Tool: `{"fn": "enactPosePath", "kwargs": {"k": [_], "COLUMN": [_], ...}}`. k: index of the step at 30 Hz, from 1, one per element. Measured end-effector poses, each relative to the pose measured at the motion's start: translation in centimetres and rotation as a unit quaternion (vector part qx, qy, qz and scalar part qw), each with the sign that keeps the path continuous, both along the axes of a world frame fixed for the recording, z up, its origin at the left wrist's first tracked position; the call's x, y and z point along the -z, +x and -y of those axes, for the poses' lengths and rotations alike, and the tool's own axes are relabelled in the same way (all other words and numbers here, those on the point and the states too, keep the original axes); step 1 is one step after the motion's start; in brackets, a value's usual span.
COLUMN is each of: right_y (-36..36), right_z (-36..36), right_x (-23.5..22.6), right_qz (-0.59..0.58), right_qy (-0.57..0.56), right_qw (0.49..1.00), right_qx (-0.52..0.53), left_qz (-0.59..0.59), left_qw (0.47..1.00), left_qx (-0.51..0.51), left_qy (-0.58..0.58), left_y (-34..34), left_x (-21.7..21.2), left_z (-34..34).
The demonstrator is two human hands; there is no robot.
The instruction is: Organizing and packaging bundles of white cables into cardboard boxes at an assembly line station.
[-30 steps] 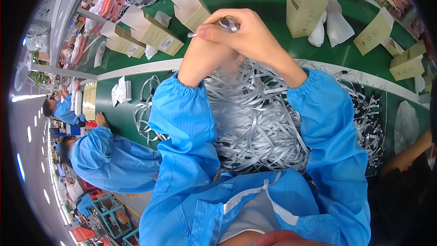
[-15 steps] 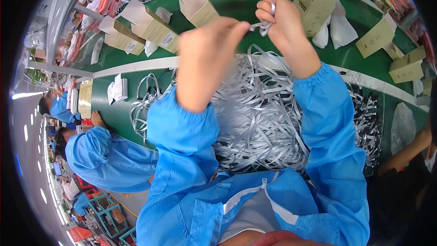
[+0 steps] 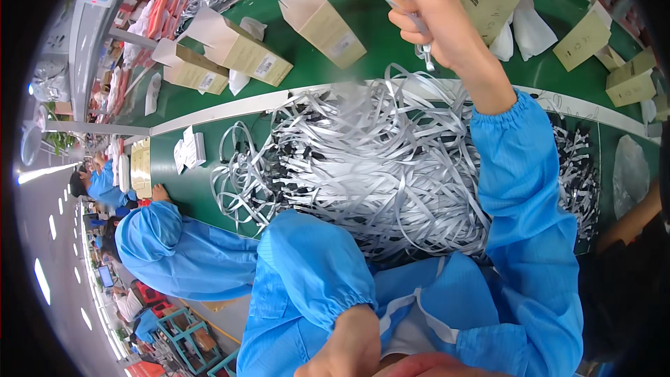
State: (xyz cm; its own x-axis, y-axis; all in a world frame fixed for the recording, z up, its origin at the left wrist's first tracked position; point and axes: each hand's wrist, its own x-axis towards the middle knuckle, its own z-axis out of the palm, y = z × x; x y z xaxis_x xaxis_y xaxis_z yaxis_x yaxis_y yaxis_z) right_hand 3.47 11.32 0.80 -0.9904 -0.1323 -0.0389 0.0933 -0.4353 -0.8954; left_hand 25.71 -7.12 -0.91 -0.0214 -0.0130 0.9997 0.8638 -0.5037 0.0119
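Raised above the green table, my right hand (image 3: 436, 10) is closed around a looped flat grey-white strap (image 3: 421, 22). Its index finger sticks out to the left, and a strap end hangs below the palm. My left hand (image 3: 347, 348) is low against my chest at the bottom edge; its fingers are cut off or hidden, so whether it holds anything cannot be seen. Between my arms lies a big tangled heap of straps (image 3: 391, 174), the same grey-white with black ends.
Open tan boxes (image 3: 324, 31) stand along the far side, with white pouches (image 3: 534, 31) among them. White cards (image 3: 190, 150) lie left of the heap. More dark-ended straps (image 3: 576, 181) are at the right. A co-worker in blue (image 3: 181, 248) sits at my left; another person's forearm (image 3: 631, 220) shows at right.
My left hand has let go of the strap by my right hand and swung down to my chest. My right hand has shifted slightly up and right, keeping the strap.
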Motion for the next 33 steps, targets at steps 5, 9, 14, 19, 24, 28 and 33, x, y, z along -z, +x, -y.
{"fn": "enactPosePath", "kwargs": {"k": [5,9,14,19,24,28,33], "right_y": [-2.4,-5.9,-9.0,-11.6,-10.1,-12.3,-10.1], "right_z": [1.7,5.3,9.4,10.6,11.3,7.9,5.6], "right_x": [4.0,2.0,0.3,4.3,5.2,7.5,4.4], "right_qz": [-0.149,-0.225,-0.303,-0.486,-0.530,-0.525,-0.448], "right_qy": [0.112,-0.075,0.006,0.263,0.467,0.610,0.633], "right_qw": [0.978,0.944,0.900,0.732,0.578,0.469,0.624], "right_qx": [0.088,0.228,0.315,0.398,0.409,0.364,0.091], "left_qz": [-0.064,-0.160,-0.175,-0.186,-0.183,-0.180,-0.088], "left_qw": [0.983,0.949,0.947,0.945,0.944,0.941,0.976], "left_qx": [0.004,-0.009,0.023,0.048,0.072,0.111,0.077], "left_qy": [0.170,0.271,0.269,0.265,0.264,0.266,0.186], "left_y": [-1.6,-2.1,-2.3,-2.4,-2.3,-2.0,-1.4], "left_x": [-1.9,-2.5,-3.0,-3.1,-2.7,-2.9,-2.3], "left_z": [-1.4,-1.3,-0.2,0.7,1.2,1.0,1.7]}}
